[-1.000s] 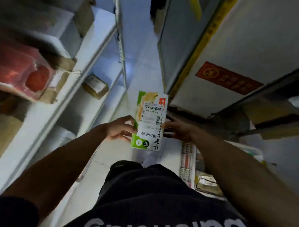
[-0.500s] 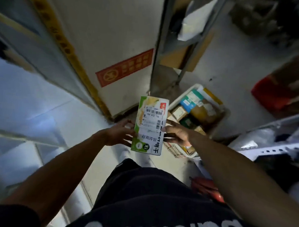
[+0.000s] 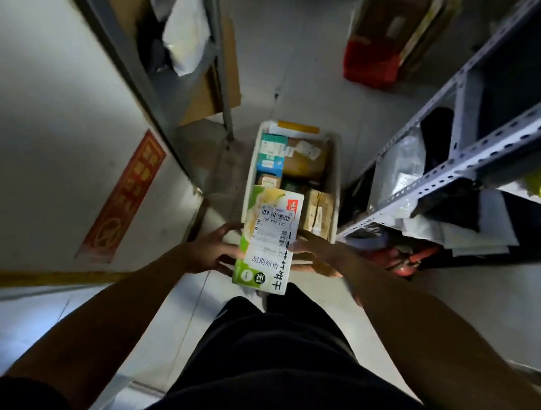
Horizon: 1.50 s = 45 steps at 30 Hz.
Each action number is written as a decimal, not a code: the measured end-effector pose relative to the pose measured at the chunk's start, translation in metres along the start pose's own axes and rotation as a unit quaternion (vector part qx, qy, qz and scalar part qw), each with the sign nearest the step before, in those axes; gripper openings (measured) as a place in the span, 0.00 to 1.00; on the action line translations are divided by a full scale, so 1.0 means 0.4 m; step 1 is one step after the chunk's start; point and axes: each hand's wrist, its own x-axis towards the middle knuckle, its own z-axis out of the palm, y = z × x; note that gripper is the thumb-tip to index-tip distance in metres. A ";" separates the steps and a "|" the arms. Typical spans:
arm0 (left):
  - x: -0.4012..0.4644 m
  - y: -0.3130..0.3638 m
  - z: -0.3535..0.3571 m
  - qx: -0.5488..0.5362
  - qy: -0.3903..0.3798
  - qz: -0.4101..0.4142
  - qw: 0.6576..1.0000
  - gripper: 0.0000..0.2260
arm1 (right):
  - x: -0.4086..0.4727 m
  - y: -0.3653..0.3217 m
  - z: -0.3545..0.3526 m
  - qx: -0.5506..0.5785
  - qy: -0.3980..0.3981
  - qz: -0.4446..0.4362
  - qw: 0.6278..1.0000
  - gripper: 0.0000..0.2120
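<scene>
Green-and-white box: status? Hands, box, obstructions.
Left hand and right hand each grip a long side of the box. Held label-up above the white bin. Parcels crowd the bin.

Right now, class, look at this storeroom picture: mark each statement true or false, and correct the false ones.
1. The left hand and the right hand both hold the carton. True.
2. The carton lies inside the white bin. False: the hands hold it up, and it does not rest in the bin.
3. The white bin is empty. False: parcels fill it.
4. A barcode label is stuck on the carton. True.
</scene>
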 end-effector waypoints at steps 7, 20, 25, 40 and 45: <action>0.162 0.105 -0.006 0.024 -0.030 -0.051 0.998 0.31 | 0.086 -0.049 -0.123 0.071 0.026 0.033 0.997 0.25; 0.573 0.084 -0.069 0.042 -0.023 -0.114 0.992 0.46 | 0.395 0.001 -0.298 0.073 0.039 0.101 0.991 0.24; 0.749 0.009 -0.049 0.033 -0.041 -0.147 0.988 0.41 | 0.515 0.104 -0.361 0.090 0.104 0.114 0.984 0.20; 1.099 0.021 -0.142 0.008 0.001 -0.077 0.997 0.42 | 0.882 -0.026 -0.376 -0.155 0.424 0.043 0.891 0.66; 1.253 0.102 -0.187 0.046 -0.007 -0.021 0.999 0.41 | 1.040 -0.121 -0.459 -0.156 0.465 0.010 0.871 0.58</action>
